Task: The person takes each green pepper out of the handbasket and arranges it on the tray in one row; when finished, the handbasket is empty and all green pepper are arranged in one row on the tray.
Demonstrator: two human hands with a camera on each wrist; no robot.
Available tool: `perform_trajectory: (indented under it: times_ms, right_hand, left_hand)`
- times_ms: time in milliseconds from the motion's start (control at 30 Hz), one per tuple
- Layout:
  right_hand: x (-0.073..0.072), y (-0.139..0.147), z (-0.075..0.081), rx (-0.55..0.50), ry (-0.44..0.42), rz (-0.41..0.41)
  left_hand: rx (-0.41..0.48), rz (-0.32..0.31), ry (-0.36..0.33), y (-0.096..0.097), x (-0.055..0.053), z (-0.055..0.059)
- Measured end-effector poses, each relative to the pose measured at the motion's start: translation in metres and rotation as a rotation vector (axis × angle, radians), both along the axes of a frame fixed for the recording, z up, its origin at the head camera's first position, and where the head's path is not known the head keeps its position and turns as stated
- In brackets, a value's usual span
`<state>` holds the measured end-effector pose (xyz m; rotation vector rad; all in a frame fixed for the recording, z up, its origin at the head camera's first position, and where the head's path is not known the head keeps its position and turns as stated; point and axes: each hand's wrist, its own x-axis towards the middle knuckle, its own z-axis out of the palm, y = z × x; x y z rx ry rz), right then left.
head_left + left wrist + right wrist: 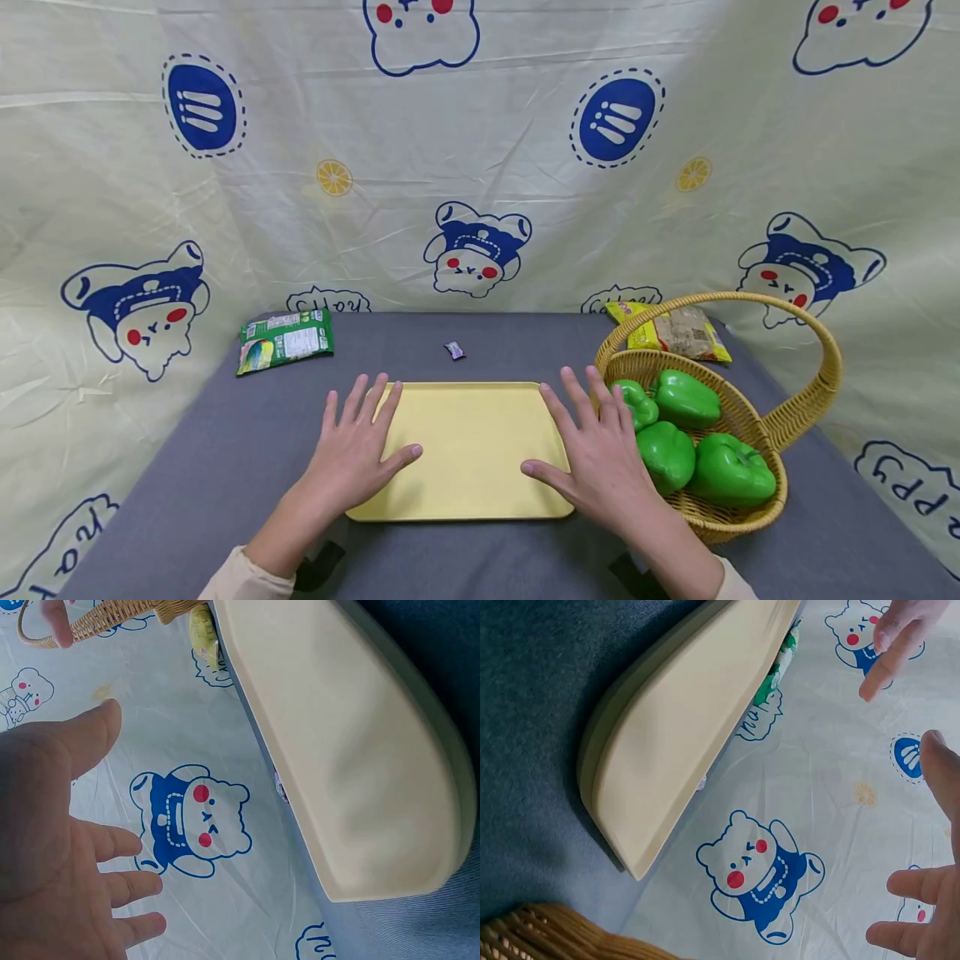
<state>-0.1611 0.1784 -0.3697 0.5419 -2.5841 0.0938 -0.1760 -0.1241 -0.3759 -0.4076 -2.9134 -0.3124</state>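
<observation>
Both hands are held over a pale yellow tray, palms down with fingers spread, and neither holds anything. My left hand is above the tray's left edge; in the left wrist view its thumb and fingers are straight and apart. Over the right edge is my right hand, close to the rim of a wicker basket and covering part of it. Several green bell peppers lie in the basket. Behind the tray sits a small purple-wrapped candy.
A green snack packet lies at the back left of the grey-covered table. At the back right, behind the basket's tall arched handle, is a yellow snack packet. A printed sheet hangs behind the table.
</observation>
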Motion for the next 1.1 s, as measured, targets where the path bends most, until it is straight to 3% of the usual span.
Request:
perform_trajectory:
  times_ms: [367,900,1100]
  right_hand:
    - [0.005,0.016,0.008,-0.051,0.053,0.048]
    - [0.012,0.043,0.012,-0.160,0.045,0.067]
    - [0.014,0.053,0.012,-0.171,0.032,0.073]
  left_hand:
    - [0.032,-0.011,-0.001,-0.006,-0.001,-0.003]
    - [0.111,-0.035,0.007,-0.018,0.001,-0.007]
    - [0.147,-0.046,-0.021,-0.024,0.001,-0.007]
